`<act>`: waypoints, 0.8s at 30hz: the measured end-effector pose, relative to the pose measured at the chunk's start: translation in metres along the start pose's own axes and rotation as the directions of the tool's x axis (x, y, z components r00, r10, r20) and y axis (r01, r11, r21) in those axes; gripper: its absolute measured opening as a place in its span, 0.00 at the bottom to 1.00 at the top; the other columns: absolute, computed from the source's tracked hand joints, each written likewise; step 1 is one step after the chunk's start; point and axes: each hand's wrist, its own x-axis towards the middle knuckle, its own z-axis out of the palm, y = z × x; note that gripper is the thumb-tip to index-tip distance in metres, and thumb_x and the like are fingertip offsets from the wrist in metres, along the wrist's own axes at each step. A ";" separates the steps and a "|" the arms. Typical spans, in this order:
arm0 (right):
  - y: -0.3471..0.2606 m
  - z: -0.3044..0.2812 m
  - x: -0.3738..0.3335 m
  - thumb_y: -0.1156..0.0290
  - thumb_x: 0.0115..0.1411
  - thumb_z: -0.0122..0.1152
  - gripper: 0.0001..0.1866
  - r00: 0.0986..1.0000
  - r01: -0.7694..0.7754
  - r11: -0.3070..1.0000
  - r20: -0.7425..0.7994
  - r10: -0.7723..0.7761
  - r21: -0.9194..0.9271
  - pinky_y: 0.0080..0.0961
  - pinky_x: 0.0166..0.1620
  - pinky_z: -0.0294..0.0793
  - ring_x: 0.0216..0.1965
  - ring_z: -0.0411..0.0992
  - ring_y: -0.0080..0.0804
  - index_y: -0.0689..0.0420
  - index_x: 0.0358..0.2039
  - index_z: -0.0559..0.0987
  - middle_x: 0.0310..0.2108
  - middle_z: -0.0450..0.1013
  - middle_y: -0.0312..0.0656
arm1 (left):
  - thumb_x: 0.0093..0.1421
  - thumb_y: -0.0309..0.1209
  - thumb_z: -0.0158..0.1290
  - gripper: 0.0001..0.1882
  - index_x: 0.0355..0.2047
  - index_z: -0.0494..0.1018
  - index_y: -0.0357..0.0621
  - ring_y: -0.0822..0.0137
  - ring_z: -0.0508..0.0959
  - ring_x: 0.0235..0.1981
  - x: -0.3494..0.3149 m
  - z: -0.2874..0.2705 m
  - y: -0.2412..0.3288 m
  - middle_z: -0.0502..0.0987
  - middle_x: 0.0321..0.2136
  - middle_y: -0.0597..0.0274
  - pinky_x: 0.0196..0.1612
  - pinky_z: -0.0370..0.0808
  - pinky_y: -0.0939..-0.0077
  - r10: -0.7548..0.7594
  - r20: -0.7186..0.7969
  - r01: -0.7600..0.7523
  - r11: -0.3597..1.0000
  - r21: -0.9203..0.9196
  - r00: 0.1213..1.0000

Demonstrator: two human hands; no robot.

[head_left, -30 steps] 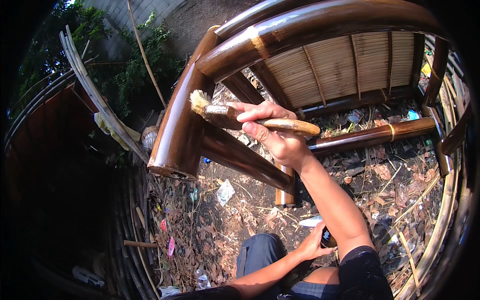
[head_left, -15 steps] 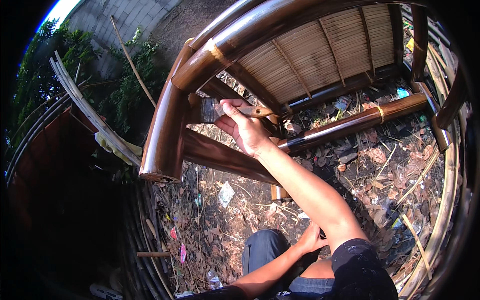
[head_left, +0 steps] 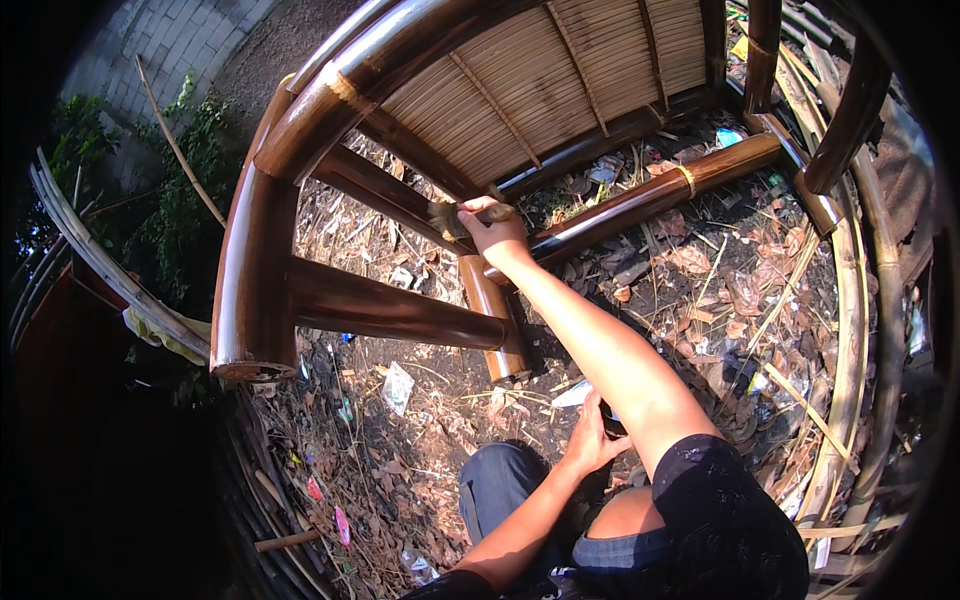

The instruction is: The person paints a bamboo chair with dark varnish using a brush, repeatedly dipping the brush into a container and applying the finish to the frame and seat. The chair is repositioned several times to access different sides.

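Two hands are in view. The right hand (head_left: 497, 236) is stretched out and closed round a brush (head_left: 462, 216), whose bristle end lies against a dark diagonal pole of the bamboo chair (head_left: 330, 130). The left hand (head_left: 590, 440) sits low by the knee, fingers curled on a small dark object (head_left: 612, 420); what it is cannot be told.

The chair frame is thick round bamboo, glossy dark brown, with paler bindings at the joints. Its seat (head_left: 560, 70) is thin, flat, light tan slats laid side by side across ribs.

The ground (head_left: 700, 270) is bare earth strewn with dry leaves. A flat white wrapper (head_left: 397, 386) lies below the lower rail, and small pink scraps (head_left: 343, 524) lie nearer the lower edge. A block wall (head_left: 180, 30) stands at upper left.
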 end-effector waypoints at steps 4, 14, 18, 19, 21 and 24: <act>0.011 -0.083 -0.027 0.67 0.57 0.67 0.09 0.991 -0.076 0.929 0.074 0.110 -0.363 0.30 0.43 0.77 0.36 0.80 0.37 0.57 0.36 0.83 0.31 0.81 0.46 | 0.44 0.40 0.73 0.60 0.67 0.47 0.32 0.43 0.58 0.67 -0.005 0.000 0.005 0.56 0.65 0.37 0.70 0.56 0.56 0.012 -0.069 -0.007 0.997 0.076 0.998; -0.060 -0.409 0.043 0.68 0.58 0.66 0.09 0.877 -0.193 0.494 -0.375 -0.300 -0.848 0.39 0.41 0.77 0.38 0.79 0.50 0.56 0.38 0.82 0.34 0.80 0.50 | 0.44 0.40 0.73 0.57 0.66 0.50 0.31 0.41 0.62 0.65 -0.012 0.004 0.008 0.59 0.63 0.35 0.68 0.60 0.54 0.076 -0.127 -0.064 0.994 0.093 0.989; -0.047 -0.423 0.037 0.69 0.59 0.66 0.08 0.901 -0.026 0.557 -0.261 -0.346 -0.830 0.39 0.38 0.77 0.35 0.79 0.52 0.54 0.39 0.81 0.31 0.79 0.51 | 0.43 0.41 0.73 0.59 0.66 0.49 0.30 0.41 0.62 0.65 -0.007 0.007 0.003 0.60 0.62 0.35 0.68 0.60 0.55 0.031 -0.084 -0.032 0.999 -0.012 0.996; -0.039 -0.404 0.024 0.68 0.59 0.65 0.08 0.958 -0.025 0.537 -0.173 -0.227 -0.843 0.36 0.39 0.77 0.35 0.80 0.48 0.55 0.39 0.81 0.31 0.80 0.50 | 0.43 0.41 0.73 0.59 0.66 0.48 0.30 0.41 0.61 0.65 -0.011 0.001 0.001 0.59 0.63 0.35 0.68 0.59 0.56 0.023 -0.083 -0.023 1.000 -0.004 0.996; -0.030 -0.394 0.007 0.68 0.60 0.65 0.08 0.982 0.090 0.681 -0.047 -0.181 -0.727 0.33 0.41 0.76 0.36 0.80 0.42 0.55 0.39 0.81 0.33 0.80 0.49 | 0.43 0.41 0.73 0.59 0.66 0.48 0.29 0.42 0.61 0.66 -0.016 -0.003 -0.001 0.59 0.63 0.35 0.68 0.59 0.56 -0.017 -0.091 0.016 1.000 -0.008 0.996; -0.039 -0.426 0.003 0.70 0.61 0.63 0.06 0.967 0.093 0.665 -0.093 -0.238 -0.741 0.31 0.42 0.75 0.37 0.80 0.37 0.55 0.38 0.80 0.33 0.79 0.47 | 0.44 0.41 0.73 0.59 0.67 0.48 0.30 0.42 0.61 0.66 -0.016 -0.004 0.004 0.59 0.63 0.34 0.68 0.59 0.56 0.016 -0.107 -0.016 1.000 -0.001 0.994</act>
